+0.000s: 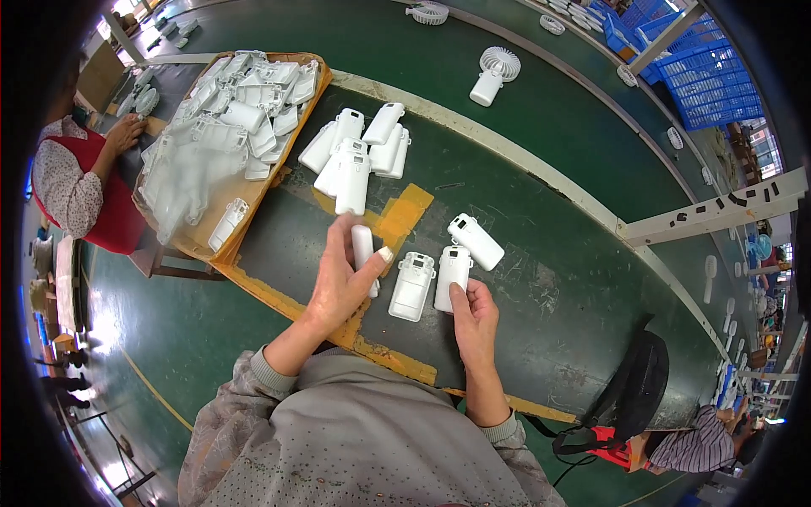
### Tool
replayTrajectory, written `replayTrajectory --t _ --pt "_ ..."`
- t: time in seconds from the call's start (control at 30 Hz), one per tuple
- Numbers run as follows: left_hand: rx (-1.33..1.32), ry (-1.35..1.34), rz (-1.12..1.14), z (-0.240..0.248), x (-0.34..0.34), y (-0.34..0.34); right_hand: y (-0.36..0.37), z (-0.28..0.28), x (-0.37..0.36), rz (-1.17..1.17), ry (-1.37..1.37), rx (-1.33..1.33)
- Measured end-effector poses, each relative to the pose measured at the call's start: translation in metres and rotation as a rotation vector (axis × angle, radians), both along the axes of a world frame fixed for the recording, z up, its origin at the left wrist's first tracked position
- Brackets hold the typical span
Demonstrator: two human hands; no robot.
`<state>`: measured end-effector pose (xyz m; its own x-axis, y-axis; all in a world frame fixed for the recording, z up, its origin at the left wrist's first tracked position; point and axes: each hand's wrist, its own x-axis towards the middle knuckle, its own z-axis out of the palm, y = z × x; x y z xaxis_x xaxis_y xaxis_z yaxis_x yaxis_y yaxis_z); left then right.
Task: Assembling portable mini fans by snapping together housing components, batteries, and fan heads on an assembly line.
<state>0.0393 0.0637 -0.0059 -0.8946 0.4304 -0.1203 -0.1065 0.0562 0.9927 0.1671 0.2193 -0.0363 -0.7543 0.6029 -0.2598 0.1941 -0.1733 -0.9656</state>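
My left hand (336, 287) is closed on a white plastic casing (363, 247) that is turned on its side, thumb across it. My right hand (476, 317) grips the lower end of another white casing (454, 269), with the thumb on its face. Between the hands, a casing with its hollow side up (411, 289) lies on the dark table. One more casing (476, 242) rests at a slant just beyond my right hand. Ahead of my left hand is a loose pile of white casings (352, 182), some leaning on others.
A tape-edged cardboard box (230, 221) full of white shells and a clear plastic bag stands at the left. Beyond the table's pale rail (507, 152), a green belt carries a small fan (498, 66). A co-worker in a red vest (101, 203) sits left. A black bag (638, 380) hangs at the right.
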Motion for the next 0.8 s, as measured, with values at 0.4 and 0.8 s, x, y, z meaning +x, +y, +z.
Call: replayTrajectory --t 0.4,0.8 --pt "-0.515 0.832 -0.497 0.019 -0.023 -0.039 0.001 -0.003 0.0 -0.029 0.022 -0.048" --pt "-0.8 1.038 -0.757 0.012 -0.029 -0.058 0.01 0.041 0.007 0.049 -0.166 1.191"
